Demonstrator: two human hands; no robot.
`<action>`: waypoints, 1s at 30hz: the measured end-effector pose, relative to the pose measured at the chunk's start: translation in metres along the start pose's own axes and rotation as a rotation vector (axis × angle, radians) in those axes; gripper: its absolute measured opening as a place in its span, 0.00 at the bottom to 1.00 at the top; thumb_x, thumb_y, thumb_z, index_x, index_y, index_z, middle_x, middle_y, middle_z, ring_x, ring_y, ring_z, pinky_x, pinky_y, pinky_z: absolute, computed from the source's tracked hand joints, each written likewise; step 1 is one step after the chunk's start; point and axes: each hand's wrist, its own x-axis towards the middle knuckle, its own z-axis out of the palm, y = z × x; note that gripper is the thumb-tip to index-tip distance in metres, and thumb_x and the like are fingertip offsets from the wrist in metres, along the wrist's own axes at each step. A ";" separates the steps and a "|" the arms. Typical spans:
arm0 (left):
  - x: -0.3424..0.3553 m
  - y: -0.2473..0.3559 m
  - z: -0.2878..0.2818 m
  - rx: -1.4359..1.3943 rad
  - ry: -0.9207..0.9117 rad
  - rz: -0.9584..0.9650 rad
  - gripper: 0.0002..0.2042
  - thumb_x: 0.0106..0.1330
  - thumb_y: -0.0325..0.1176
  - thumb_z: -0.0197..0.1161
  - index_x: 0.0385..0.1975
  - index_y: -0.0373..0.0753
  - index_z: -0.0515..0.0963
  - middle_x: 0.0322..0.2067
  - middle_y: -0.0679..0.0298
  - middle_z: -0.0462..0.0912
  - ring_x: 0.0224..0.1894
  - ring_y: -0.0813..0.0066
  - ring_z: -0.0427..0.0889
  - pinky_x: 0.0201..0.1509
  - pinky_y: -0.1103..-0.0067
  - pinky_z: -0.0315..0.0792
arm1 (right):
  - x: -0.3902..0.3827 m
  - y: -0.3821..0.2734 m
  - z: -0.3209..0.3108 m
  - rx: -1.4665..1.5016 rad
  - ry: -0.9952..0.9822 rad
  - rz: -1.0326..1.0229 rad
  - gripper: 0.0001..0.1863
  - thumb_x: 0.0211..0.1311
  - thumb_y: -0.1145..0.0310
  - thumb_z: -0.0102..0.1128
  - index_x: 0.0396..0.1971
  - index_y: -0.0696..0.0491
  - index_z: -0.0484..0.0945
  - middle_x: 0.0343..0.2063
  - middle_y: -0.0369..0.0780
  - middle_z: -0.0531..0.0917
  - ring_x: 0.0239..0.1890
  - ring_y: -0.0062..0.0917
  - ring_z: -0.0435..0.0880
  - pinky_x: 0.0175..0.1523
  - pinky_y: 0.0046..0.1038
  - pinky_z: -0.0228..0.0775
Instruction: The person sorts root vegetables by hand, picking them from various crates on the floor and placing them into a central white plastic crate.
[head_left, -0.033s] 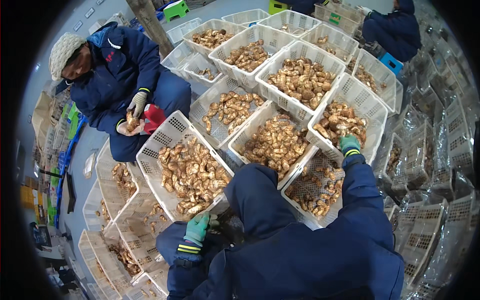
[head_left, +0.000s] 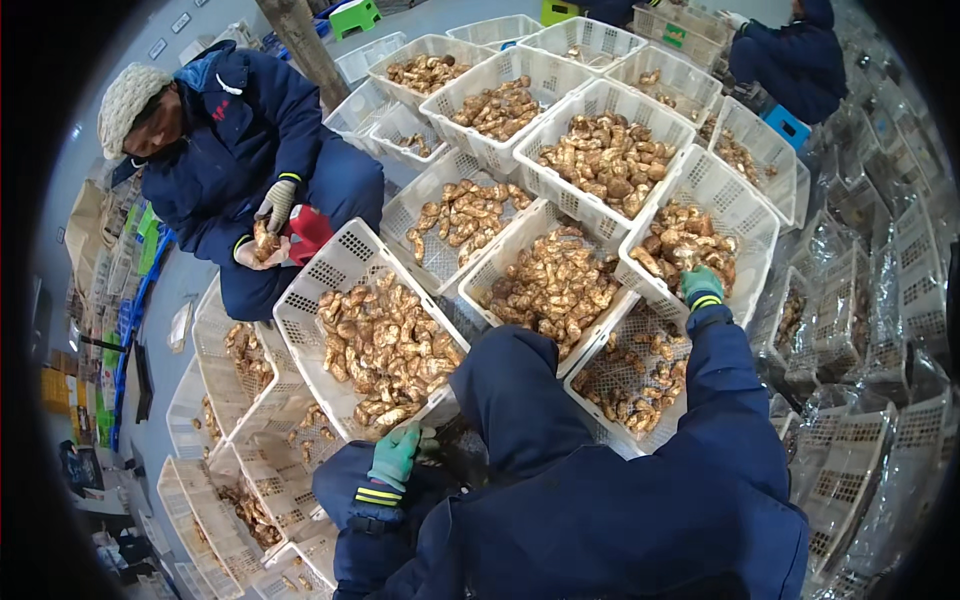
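My left hand (head_left: 395, 458), in a green glove, is curled beside the near edge of a mushroom-filled white crate (head_left: 290, 310); whatever it holds is hidden. My right hand (head_left: 703, 288), also green-gloved, reaches into the right-hand crate (head_left: 755, 240), its fingers against brown mushrooms (head_left: 680, 240) and partly hidden among them. Between my hands are another crate of mushrooms (head_left: 555, 280) and, below it, a sparsely filled one (head_left: 640, 395). A dark hood (head_left: 510, 390) and navy jacket fill the lower middle, covering what lies under them.
More white crates (head_left: 600, 140) reach backward and down the left. A seated co-worker (head_left: 230, 130) at left holds a mushroom (head_left: 265, 240) beside a red object (head_left: 310, 235). Another person (head_left: 780, 65) sits at back right. A wooden post (head_left: 300, 45) stands behind; plastic-covered crates (head_left: 900, 300) line the right.
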 end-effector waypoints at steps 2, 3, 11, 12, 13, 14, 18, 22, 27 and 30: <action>-0.001 0.005 0.005 -0.063 0.000 -0.035 0.16 0.67 0.39 0.48 0.36 0.31 0.76 0.25 0.62 0.80 0.22 0.81 0.73 0.27 0.85 0.68 | -0.001 -0.012 -0.007 0.020 0.032 -0.046 0.21 0.48 0.54 0.52 0.38 0.53 0.76 0.41 0.48 0.78 0.47 0.41 0.75 0.51 0.37 0.65; 0.000 0.004 0.005 -0.076 -0.002 -0.029 0.16 0.67 0.39 0.49 0.37 0.30 0.75 0.26 0.61 0.79 0.23 0.80 0.74 0.28 0.85 0.69 | 0.003 -0.019 -0.007 0.009 0.032 -0.032 0.21 0.48 0.55 0.51 0.39 0.53 0.76 0.40 0.49 0.78 0.46 0.42 0.75 0.51 0.38 0.65; 0.005 -0.019 -0.012 0.019 -0.032 0.039 0.16 0.64 0.39 0.53 0.45 0.33 0.72 0.34 0.64 0.80 0.26 0.84 0.75 0.27 0.87 0.67 | -0.001 -0.052 0.012 -0.386 -0.048 -0.724 0.19 0.57 0.52 0.43 0.37 0.48 0.77 0.42 0.48 0.77 0.45 0.44 0.75 0.51 0.40 0.64; 0.017 -0.015 -0.006 0.069 -0.093 0.041 0.17 0.64 0.38 0.53 0.46 0.32 0.72 0.35 0.65 0.80 0.28 0.83 0.76 0.29 0.87 0.69 | 0.029 -0.035 0.014 -0.222 0.036 -0.580 0.19 0.57 0.51 0.45 0.38 0.47 0.77 0.38 0.49 0.78 0.42 0.44 0.76 0.47 0.40 0.65; 0.017 -0.019 -0.001 0.033 -0.113 0.065 0.16 0.65 0.37 0.52 0.44 0.31 0.73 0.35 0.62 0.80 0.31 0.77 0.78 0.33 0.84 0.70 | 0.020 -0.049 0.017 -0.115 0.027 -0.672 0.19 0.57 0.50 0.45 0.39 0.47 0.76 0.36 0.49 0.78 0.40 0.44 0.76 0.46 0.40 0.66; 0.013 -0.019 -0.005 0.003 -0.123 0.100 0.15 0.65 0.37 0.51 0.42 0.30 0.74 0.35 0.60 0.80 0.34 0.71 0.80 0.38 0.82 0.72 | 0.005 -0.072 0.008 0.005 0.017 -0.768 0.20 0.57 0.49 0.46 0.39 0.47 0.76 0.34 0.50 0.78 0.39 0.44 0.77 0.45 0.40 0.66; 0.005 -0.034 -0.016 0.865 -0.214 0.566 0.11 0.65 0.35 0.48 0.40 0.40 0.76 0.33 0.61 0.79 0.34 0.68 0.79 0.41 0.77 0.71 | -0.184 -0.216 -0.064 0.318 -0.303 -0.962 0.16 0.58 0.57 0.49 0.42 0.48 0.76 0.35 0.49 0.79 0.40 0.38 0.79 0.44 0.32 0.68; -0.019 0.014 0.002 0.572 -0.283 0.087 0.18 0.60 0.50 0.53 0.37 0.41 0.77 0.26 0.62 0.80 0.30 0.67 0.77 0.37 0.77 0.69 | -0.279 -0.301 -0.009 0.409 -0.387 -1.525 0.17 0.57 0.62 0.51 0.44 0.52 0.75 0.35 0.46 0.80 0.39 0.35 0.79 0.45 0.30 0.68; -0.018 0.009 -0.003 0.574 -0.258 0.231 0.19 0.62 0.48 0.50 0.36 0.37 0.77 0.27 0.59 0.81 0.29 0.70 0.79 0.38 0.75 0.71 | -0.377 -0.344 0.109 -0.411 -0.550 -1.880 0.21 0.57 0.58 0.47 0.48 0.53 0.70 0.41 0.47 0.78 0.44 0.40 0.77 0.48 0.36 0.67; -0.022 0.000 -0.009 0.620 -0.223 0.308 0.19 0.60 0.49 0.52 0.32 0.37 0.77 0.27 0.56 0.80 0.30 0.59 0.78 0.37 0.70 0.70 | -0.412 -0.343 0.180 -0.766 -0.826 -1.512 0.27 0.54 0.54 0.49 0.52 0.54 0.66 0.41 0.49 0.77 0.45 0.42 0.76 0.49 0.38 0.66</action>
